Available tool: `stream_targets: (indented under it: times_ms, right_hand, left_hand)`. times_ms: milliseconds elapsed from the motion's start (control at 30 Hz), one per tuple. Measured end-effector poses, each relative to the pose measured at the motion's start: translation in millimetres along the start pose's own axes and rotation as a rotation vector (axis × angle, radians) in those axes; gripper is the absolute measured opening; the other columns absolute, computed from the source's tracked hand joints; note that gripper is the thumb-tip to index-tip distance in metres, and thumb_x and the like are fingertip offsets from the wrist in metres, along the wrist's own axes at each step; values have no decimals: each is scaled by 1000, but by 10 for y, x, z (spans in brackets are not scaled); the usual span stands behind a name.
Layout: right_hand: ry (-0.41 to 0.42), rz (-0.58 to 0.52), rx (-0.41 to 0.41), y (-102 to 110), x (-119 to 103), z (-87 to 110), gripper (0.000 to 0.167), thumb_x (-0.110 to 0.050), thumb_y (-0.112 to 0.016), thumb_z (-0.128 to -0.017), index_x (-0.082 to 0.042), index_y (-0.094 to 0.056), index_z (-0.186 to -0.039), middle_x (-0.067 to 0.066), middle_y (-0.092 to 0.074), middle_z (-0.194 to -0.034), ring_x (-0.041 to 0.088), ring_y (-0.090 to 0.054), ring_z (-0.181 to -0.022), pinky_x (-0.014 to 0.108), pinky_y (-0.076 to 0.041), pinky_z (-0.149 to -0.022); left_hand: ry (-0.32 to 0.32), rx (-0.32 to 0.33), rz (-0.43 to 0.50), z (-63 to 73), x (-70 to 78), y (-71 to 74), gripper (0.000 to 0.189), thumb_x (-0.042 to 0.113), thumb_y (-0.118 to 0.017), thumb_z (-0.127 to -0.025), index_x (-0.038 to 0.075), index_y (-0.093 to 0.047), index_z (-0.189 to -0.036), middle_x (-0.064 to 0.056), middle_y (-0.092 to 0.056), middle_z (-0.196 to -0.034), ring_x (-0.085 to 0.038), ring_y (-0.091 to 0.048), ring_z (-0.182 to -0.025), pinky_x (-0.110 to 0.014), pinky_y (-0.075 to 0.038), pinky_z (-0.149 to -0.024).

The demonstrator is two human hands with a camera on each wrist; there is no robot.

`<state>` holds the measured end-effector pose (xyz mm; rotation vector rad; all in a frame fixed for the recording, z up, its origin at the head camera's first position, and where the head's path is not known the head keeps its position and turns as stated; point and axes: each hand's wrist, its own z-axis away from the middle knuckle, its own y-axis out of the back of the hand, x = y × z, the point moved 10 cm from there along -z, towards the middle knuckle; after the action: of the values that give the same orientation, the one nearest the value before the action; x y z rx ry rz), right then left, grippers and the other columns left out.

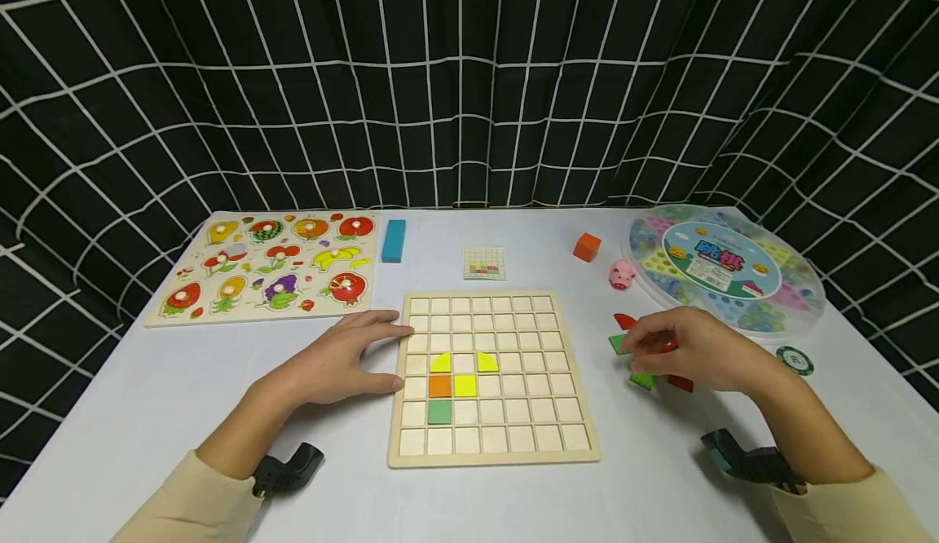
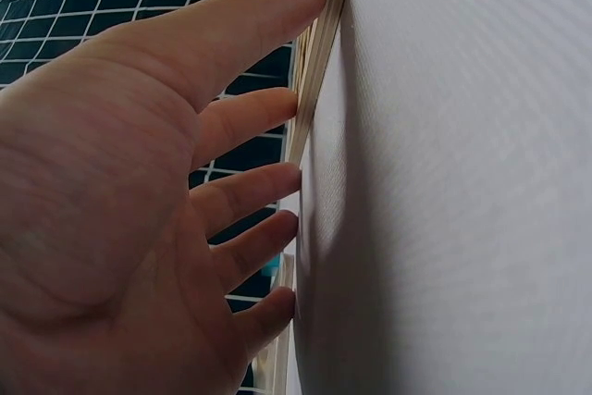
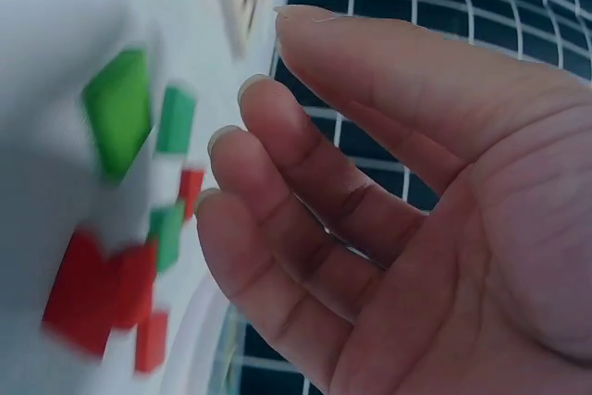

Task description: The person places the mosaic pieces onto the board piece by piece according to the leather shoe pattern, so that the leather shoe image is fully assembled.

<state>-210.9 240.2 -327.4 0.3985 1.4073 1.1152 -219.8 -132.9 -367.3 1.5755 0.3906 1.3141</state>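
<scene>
A wooden grid board (image 1: 527, 410) lies in the middle of the head view. In its cells are an orange square (image 1: 440, 386), a green square (image 1: 440, 412), a yellow square (image 1: 465, 386) and two rounded yellow pieces (image 1: 487, 362). My left hand (image 1: 341, 361) touches the board's left edge with thumb and index finger, fingers extended. Over a scatter of flat red and green pieces hovers my right hand (image 1: 697, 353), partly hiding them. Its fingers are loosely bent and hold nothing in the right wrist view, with a green piece (image 3: 120, 113) and red pieces (image 3: 83, 298) beside them.
A fruit puzzle board (image 1: 308, 266) lies back left, next to a blue block (image 1: 393, 241). Behind the grid board is a small pattern card (image 1: 484, 263). An orange cube (image 1: 587, 247), pink pig figure (image 1: 621, 275), round game box (image 1: 722, 262) and chip (image 1: 795, 360) are at right.
</scene>
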Motion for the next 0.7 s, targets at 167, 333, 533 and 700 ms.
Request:
stream_targets:
  times_ms: [167, 333, 533, 700]
  right_hand:
    - [-80, 38, 17, 31, 292, 97, 20, -17, -81, -88, -11, -76, -107, -3, -68, -91, 13, -55, -83, 23, -51, -64]
    - [-125, 78, 38, 106, 513, 173, 16, -16, -81, -88, -11, -75, -101, -3, -67, -90, 12, -54, -80, 23, -48, -63]
    - [-190, 109, 5, 139, 681, 213, 17, -19, -82, -87, -10, -71, -97, 0, -63, -89, 18, -52, -83, 25, -46, -60]
    - [-233, 135, -17, 118, 728, 204, 23, -23, -84, -86, -9, -71, -97, 1, -62, -88, 20, -51, -83, 28, -45, -61]
  left_hand:
    - [5, -3, 0, 5, 1, 2, 69, 43, -81, -85, 25, -58, -148, -11, -41, -162, -41, -31, -153, -68, -29, -119]
    - [9, -3, -1, 3, -8, 0, 69, 43, -81, -86, 25, -58, -148, -11, -41, -163, -41, -31, -153, -68, -29, -119]
    - [13, -2, -4, -5, -12, 3, 69, 45, -81, -85, 26, -58, -148, -10, -41, -163, -41, -31, -153, -68, -29, -119]
    - [8, -2, 2, -6, -11, -2, 70, 43, -82, -85, 25, -58, -148, -11, -41, -163, -40, -31, -153, -67, -30, -119]
